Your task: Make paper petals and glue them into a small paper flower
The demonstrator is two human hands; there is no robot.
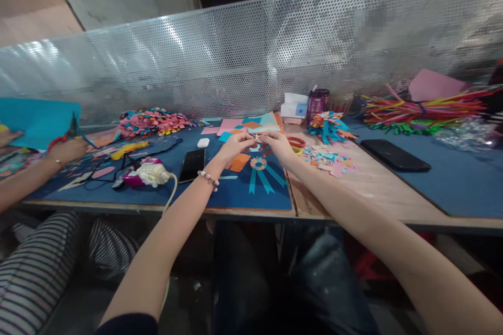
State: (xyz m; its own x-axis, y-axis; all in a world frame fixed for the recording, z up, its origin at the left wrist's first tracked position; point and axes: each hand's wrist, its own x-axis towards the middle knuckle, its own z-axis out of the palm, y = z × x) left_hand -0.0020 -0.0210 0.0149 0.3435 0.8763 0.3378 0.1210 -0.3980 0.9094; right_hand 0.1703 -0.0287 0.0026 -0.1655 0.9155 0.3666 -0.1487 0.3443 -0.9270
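Observation:
At the middle of the table, my left hand (234, 147) and my right hand (280, 148) are raised close together, fingertips pinched. Between them is a small pale piece of paper (257, 138), its details too small to make out. Just below lies a paper rosette (258, 163) in orange and white, with blue notched paper strips (262, 182) fanning toward the front edge. An orange paper square (238, 162) is beside my left wrist. Behind my fingers are pink paper (230, 126) and other coloured sheets.
A phone (192, 164), earbud case (203, 143) and glue gun (145, 174) with a cord lie left. A co-worker's hand (66, 151) holds scissors at blue paper (39, 118). Paper scraps (330, 159), a black phone (395, 155) and pipe cleaners (424, 107) lie right; perforated metal (228, 63) stands behind.

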